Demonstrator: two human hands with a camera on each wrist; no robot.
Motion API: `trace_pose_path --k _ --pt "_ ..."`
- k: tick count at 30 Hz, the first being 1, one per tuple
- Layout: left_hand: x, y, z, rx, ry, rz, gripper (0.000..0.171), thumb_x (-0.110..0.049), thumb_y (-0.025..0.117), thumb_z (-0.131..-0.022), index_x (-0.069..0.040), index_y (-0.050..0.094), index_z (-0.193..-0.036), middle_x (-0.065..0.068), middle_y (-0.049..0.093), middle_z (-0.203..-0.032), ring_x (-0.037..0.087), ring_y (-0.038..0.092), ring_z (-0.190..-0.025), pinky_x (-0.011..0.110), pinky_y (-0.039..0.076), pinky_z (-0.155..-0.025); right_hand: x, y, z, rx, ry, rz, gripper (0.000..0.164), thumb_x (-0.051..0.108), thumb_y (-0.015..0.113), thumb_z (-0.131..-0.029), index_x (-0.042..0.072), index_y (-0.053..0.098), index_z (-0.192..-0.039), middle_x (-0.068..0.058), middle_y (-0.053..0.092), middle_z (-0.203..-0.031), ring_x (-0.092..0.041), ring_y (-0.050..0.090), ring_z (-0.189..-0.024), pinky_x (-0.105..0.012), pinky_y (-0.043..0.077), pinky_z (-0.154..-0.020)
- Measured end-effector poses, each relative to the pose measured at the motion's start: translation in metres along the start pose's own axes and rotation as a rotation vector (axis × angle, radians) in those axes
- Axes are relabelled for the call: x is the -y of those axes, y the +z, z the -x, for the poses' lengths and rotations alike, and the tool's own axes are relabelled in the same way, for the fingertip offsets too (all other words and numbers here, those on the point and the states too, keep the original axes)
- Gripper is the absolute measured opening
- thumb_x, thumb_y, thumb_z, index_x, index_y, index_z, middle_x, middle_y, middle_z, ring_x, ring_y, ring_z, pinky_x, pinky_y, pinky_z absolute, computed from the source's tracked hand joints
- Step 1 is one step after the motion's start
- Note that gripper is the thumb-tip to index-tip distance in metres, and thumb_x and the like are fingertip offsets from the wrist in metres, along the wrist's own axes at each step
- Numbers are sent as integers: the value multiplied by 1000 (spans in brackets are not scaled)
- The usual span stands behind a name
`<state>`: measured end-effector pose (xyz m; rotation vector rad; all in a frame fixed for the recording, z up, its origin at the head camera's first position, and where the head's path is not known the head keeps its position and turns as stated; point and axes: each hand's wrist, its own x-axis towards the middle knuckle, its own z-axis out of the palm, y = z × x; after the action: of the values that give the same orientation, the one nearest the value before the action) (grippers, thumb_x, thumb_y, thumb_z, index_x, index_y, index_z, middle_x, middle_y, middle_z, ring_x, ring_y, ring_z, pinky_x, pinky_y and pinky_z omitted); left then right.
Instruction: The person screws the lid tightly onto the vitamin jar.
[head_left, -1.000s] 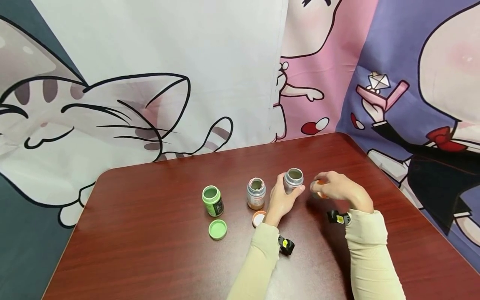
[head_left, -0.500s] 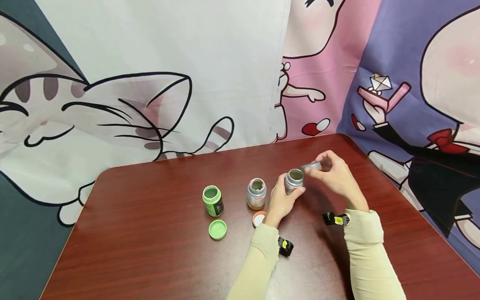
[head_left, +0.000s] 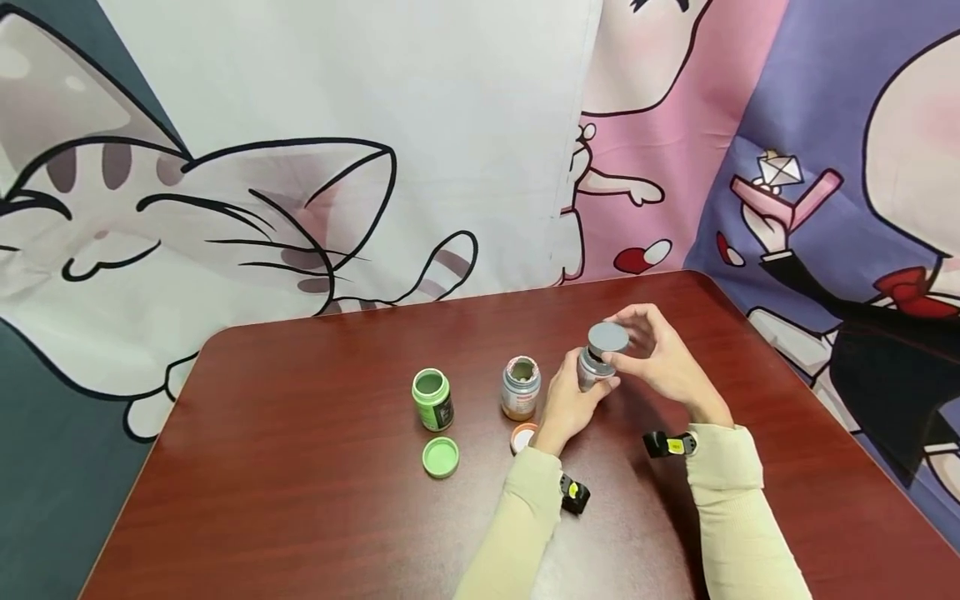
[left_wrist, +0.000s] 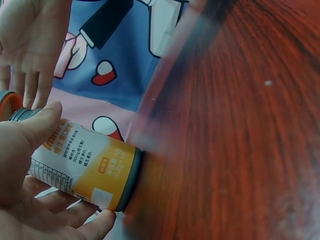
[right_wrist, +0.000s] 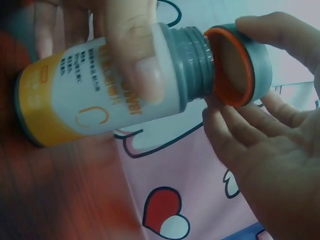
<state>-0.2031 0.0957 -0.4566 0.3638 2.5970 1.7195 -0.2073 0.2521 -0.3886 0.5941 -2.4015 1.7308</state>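
Note:
My left hand (head_left: 567, 408) grips a grey vitamin bottle (right_wrist: 65, 95) with a white and yellow-orange label, upright at the right of the table. Between the thumb and fingers of my right hand (head_left: 666, 367) is a grey screw cap (head_left: 608, 337) with an orange inside. In the right wrist view the cap sits tilted right at the threaded mouth, its orange underside showing. To the left stands a second grey bottle (head_left: 520, 393), uncapped. Its likely match, a white-faced orange cap (head_left: 522, 436), lies in front, partly hidden by my left wrist.
Farther left, an uncapped green bottle (head_left: 432, 402) stands with a green cap (head_left: 440, 457) lying in front of it. The dark red wooden table (head_left: 300, 467) ends at a printed cartoon cloth (head_left: 450, 125) behind and on the right.
My right hand has raised the cap, turned its grey top upward, and brought it left over the bottle's mouth. My left hand keeps holding the bottle. The head view has shifted slightly.

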Motion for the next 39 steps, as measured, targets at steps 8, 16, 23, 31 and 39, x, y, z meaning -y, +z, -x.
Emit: trace_pose_path --k 8,16,23,31,39 --pt "-2 3 0 33 -50 30 65 -50 66 -79 -23 41 -133 -4 54 -123 13 52 -109 33 42 -90 -17 -6 5 32 2 -36 60 -5 70 -76 -2 38 -126 -17 48 -121 -13 52 -109 -15 42 -89" --pt "-1 0 -2 29 -51 47 64 -50 68 -77 -27 43 -131 -7 55 -122 10 52 -108 31 42 -90 -27 -9 3 117 17 -244 64 -11 65 -78 -5 30 -131 -19 45 -127 -17 51 -115 -22 43 -91" --pt "2 -4 -2 39 -44 43 65 -51 67 -77 -29 42 -132 -6 54 -123 11 51 -109 33 41 -91 -28 -6 1 167 0 -282 66 -13 65 -76 -8 29 -131 -22 45 -128 -19 49 -116 -24 42 -93" --pt "3 -7 -1 42 -49 40 65 -55 67 -75 -32 43 -132 -8 55 -122 11 52 -109 34 41 -90 -25 -4 1 137 30 -198 64 -9 69 -75 2 37 -129 -21 48 -125 -17 51 -113 -22 44 -88" --pt "3 -8 2 39 -54 39 64 -56 67 -75 -34 44 -131 -9 56 -121 11 52 -109 35 41 -91 -25 3 2 64 76 -66 59 -1 75 -73 -1 43 -122 -18 52 -111 -19 54 -99 -22 46 -78"
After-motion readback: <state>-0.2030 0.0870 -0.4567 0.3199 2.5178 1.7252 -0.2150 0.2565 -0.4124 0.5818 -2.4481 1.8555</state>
